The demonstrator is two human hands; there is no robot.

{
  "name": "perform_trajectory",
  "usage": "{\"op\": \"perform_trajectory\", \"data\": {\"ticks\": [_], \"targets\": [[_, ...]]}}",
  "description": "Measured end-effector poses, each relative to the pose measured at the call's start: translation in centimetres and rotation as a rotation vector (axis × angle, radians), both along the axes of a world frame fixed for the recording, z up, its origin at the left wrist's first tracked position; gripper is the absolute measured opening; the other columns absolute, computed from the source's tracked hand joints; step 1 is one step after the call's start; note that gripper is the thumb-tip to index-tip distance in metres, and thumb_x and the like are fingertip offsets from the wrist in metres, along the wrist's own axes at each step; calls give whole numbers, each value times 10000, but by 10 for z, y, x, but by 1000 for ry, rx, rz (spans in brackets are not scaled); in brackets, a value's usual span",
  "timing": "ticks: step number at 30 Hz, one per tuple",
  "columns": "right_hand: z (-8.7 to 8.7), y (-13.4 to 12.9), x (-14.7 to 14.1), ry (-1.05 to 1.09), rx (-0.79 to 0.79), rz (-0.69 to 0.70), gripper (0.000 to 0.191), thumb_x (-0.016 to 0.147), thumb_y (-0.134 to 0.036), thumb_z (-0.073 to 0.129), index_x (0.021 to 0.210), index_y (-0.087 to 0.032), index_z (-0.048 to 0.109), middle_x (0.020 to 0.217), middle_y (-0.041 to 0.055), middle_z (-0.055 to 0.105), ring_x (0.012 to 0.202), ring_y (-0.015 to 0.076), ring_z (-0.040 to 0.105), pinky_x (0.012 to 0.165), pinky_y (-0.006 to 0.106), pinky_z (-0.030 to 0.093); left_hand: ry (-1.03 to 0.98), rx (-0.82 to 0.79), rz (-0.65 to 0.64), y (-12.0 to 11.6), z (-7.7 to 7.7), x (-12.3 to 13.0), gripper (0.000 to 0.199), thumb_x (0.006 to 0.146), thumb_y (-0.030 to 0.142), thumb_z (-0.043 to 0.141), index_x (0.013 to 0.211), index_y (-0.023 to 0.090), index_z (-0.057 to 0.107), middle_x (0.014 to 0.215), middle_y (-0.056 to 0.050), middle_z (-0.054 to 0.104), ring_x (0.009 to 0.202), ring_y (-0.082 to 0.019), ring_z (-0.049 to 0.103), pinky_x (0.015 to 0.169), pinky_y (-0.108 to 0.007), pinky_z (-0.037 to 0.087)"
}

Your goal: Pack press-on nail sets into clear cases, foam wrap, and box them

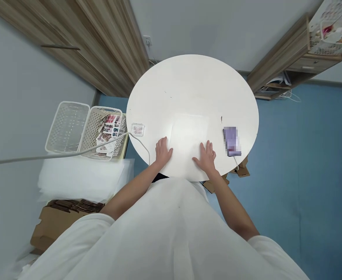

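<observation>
My left hand lies on the near part of the white oval table, fingers stretched out and nothing in them. Across from it my right hand rests on the table too, fingers apart and holding nothing. Between the hands is a pale rectangular patch; I cannot tell whether it is a thin sheet or glare. Left of my left hand, near the table's edge, sits a small clear case with tiny pinkish pieces in it. To the right of my right hand lies a blurred-out purple device with a cable.
A white cable crosses from the left onto the table. Beside the table, one white basket holds printed cards. White sheets and folded cardboard lie nearer me. A wooden cabinet stands at the right.
</observation>
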State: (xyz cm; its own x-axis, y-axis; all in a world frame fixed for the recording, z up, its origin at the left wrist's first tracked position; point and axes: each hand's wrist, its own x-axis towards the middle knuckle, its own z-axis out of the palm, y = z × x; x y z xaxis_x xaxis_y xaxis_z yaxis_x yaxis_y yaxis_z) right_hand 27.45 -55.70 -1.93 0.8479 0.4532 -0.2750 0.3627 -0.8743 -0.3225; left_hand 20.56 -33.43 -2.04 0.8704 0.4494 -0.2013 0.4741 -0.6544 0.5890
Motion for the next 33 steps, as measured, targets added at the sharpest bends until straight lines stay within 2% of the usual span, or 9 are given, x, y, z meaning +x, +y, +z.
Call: {"op": "perform_trajectory", "data": {"ticks": [2,5,7,13,20,29,33], "targets": [[4,0,-12,-47,18,42,656,814,-425,484,1375,-164,265,1503,165,96,1379,309,58,1022,523,151,-5,50,-169,0,3,-10,540,788,262,511,1306,189,376,1366,-145,362,1267,-309,305,1021,-463,251],[3,1,-27,-42,15,134,524,851,-378,431,1326,-169,360,1466,154,255,1364,281,171,1038,508,140,27,106,-462,-2,4,-27,428,809,270,476,1235,222,472,1389,-121,379,1294,-296,297,1048,-461,183],[-1,3,-31,-27,4,156,471,865,-349,400,1299,-165,399,1443,154,308,1350,278,222,1036,505,153,57,159,-536,-3,2,-34,408,826,280,445,1228,226,484,1397,-115,383,1303,-287,297,1046,-470,169],[-10,12,-14,-58,26,95,400,894,-258,289,1251,-177,450,1425,136,350,1333,266,270,1027,514,171,75,292,-545,-1,-3,-21,437,837,306,405,1257,201,461,1404,-124,379,1309,-288,299,1023,-501,181],[-8,21,-5,-58,15,60,387,898,-258,274,1231,-182,455,1423,132,355,1329,267,274,1020,533,170,68,295,-539,3,-3,-5,445,810,269,427,1246,195,469,1401,-136,379,1316,-307,280,1014,-526,177],[-6,23,-7,-80,-39,59,424,892,-366,324,1248,-165,435,1431,166,327,1337,302,241,999,531,200,23,288,-521,4,-7,-10,442,811,268,441,1245,187,472,1411,-148,360,1323,-312,272,1025,-526,172],[0,29,-9,-135,-13,2,468,887,-435,333,1257,-164,427,1428,176,324,1333,311,241,990,519,219,-15,274,-494,12,-5,-15,439,824,284,440,1251,182,467,1412,-155,354,1327,-307,267,1032,-521,167]]}}
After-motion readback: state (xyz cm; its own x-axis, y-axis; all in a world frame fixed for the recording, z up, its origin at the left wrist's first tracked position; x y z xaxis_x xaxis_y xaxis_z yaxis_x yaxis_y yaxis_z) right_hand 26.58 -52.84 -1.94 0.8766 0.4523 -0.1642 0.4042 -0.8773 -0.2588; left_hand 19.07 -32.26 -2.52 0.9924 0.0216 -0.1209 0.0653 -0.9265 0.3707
